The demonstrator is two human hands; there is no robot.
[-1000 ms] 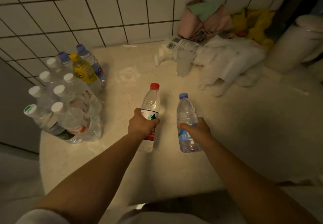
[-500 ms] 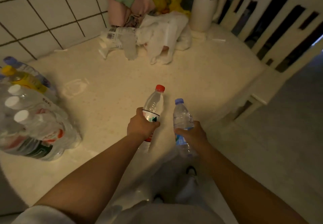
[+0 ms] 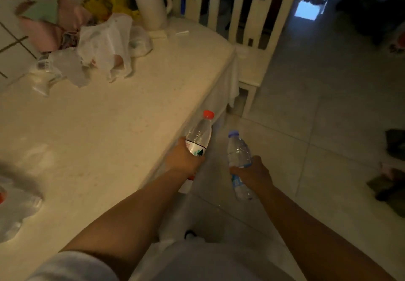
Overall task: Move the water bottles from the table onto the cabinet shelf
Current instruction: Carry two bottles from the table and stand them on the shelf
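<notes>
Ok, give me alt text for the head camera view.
A person carries a red-capped bottle in the left hand and a blue-capped bottle in the right hand, beside a cream table.

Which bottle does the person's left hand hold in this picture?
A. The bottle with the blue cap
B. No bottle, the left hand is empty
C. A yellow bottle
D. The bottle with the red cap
D: the left hand grips the red-capped bottle round its label, at the edge of the table, while the right hand holds the blue-capped bottle over the floor.
</notes>
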